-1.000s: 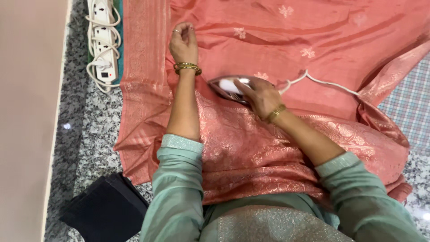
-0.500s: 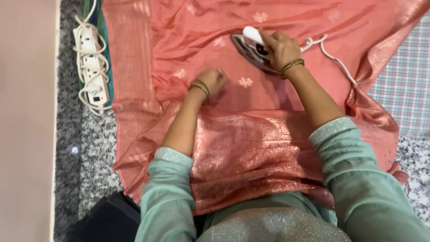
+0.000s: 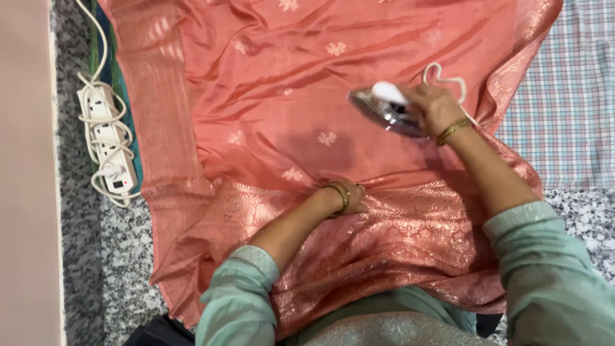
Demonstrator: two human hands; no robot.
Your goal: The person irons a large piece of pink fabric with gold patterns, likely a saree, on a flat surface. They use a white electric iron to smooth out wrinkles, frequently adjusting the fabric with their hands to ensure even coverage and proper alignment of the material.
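Note:
A salmon-pink silk cloth with small flower motifs and a woven gold border lies spread on the floor. My right hand grips the white handle of a steel clothes iron, whose soleplate rests on the cloth at the right. Behind it trails the iron's white cord. My left hand presses down on the cloth near the gold border, fingers curled into the fabric. Both wrists wear gold bangles, and both arms have pale green sleeves.
A white power strip with coiled cord lies on the speckled granite floor at the left. A checked cloth lies under the pink one at the right. A beige strip runs down the left edge.
My right hand has carried the iron away from me and rightward across the cloth. My left hand has drawn back from the far side of the cloth to the gold border close to me.

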